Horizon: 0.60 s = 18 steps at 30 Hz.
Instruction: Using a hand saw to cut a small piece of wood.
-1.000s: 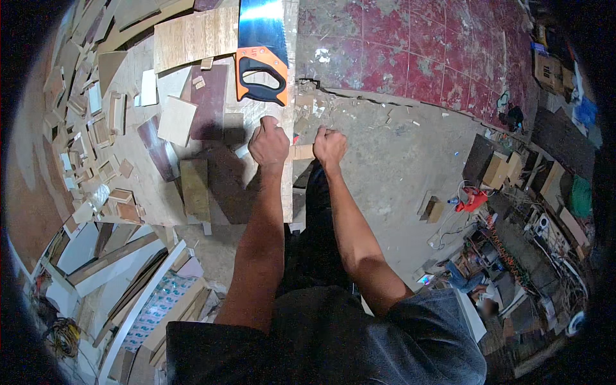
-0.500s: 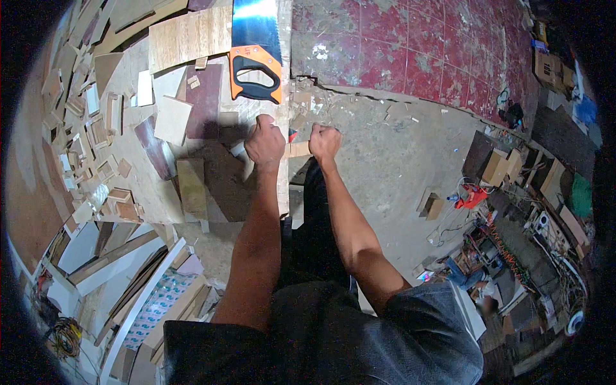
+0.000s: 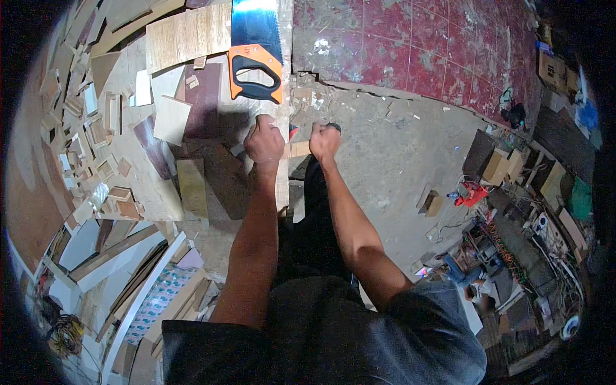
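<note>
Now showing a dark object [image 3: 334, 127] atop the clenched right hand [image 3: 325, 142], suggesting a shifted grip on it. Cannot tell the hold of the curled left hand [image 3: 265, 141]; see the pale wood strip [image 3: 299, 149] between both, centre frame. Mind the saw [image 3: 255, 37] above and offcuts [image 3: 171, 120] crowding the table [image 3: 283, 183], upper left

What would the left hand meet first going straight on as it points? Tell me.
Most likely the saw handle, just ahead of the left hand, though their relative height is unclear.
</note>
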### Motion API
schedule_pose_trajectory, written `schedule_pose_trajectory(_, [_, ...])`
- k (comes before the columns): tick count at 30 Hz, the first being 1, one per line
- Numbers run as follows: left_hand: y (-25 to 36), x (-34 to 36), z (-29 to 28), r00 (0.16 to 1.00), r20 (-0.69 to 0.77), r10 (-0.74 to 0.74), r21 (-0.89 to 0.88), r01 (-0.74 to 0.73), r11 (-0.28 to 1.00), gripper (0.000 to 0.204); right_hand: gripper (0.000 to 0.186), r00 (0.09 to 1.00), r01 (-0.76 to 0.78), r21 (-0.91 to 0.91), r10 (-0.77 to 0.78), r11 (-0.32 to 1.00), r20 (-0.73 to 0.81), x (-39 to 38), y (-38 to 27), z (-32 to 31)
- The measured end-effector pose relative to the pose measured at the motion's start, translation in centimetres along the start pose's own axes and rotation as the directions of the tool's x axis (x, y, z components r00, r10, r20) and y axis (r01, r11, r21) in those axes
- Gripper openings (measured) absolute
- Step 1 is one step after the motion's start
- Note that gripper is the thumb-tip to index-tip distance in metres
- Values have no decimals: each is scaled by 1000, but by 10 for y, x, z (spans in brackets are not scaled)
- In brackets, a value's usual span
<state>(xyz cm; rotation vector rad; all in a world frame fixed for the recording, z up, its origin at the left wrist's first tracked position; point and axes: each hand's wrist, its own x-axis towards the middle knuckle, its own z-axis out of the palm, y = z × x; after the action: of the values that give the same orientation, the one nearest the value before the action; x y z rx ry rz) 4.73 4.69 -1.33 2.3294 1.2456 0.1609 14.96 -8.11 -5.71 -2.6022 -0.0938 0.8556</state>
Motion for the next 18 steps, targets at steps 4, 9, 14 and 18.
schedule_pose_trajectory(4, [-7, 15, 9, 1000, 1, -13, -1, 13, 1000, 20, 40, 939, 332, 212, -300, 919, -168, 3, 11, 19])
schedule_pose_trajectory(9, [14, 8, -5, 997, 22, -67, 30, 67, 997, 19, 40, 989, 149, 257, -137, 955, -65, 12, 9, 12])
schedule_pose_trajectory(14, [4, 6, -4, 998, 26, -57, 43, 56, 998, 18, 44, 980, 168, 304, -193, 938, 56, 19, 11, 22])
schedule_pose_trajectory(18, [3, -1, 1, 991, 81, -103, -8, 104, 995, 18, 43, 950, 96, 484, -226, 870, 217, 28, 16, 43])
